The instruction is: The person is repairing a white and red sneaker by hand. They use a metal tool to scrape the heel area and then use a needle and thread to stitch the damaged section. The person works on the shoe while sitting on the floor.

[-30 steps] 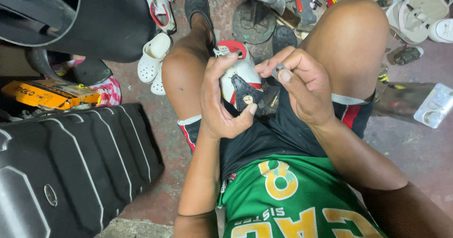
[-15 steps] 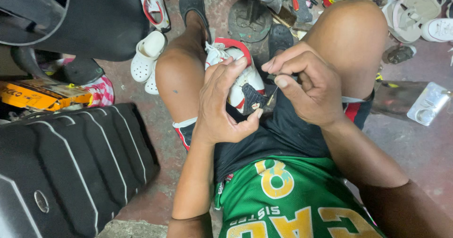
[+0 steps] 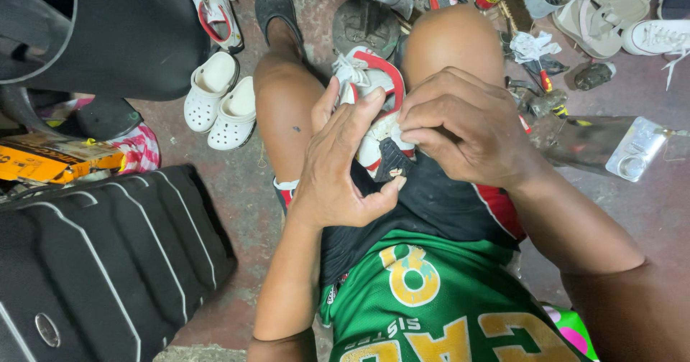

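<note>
Both your hands now work on the sneaker in your lap.

Your left hand (image 3: 345, 168) has moved up and wraps the white and red sneaker (image 3: 374, 110) from the side, gripping it between your knees. Your right hand (image 3: 467, 128) has closed into a pinch at its heel edge, so the work there looks more fixed than a second ago. White clogs (image 3: 219, 100) lie on the floor (image 3: 237, 182).

Mostly hidden behind left hand (image 3: 341, 164) and right hand (image 3: 467, 128): white-and-red sneaker (image 3: 374, 82). Fingertip contact unreadable. Cut off at left edge: black ribbed case (image 3: 108, 261).
</note>
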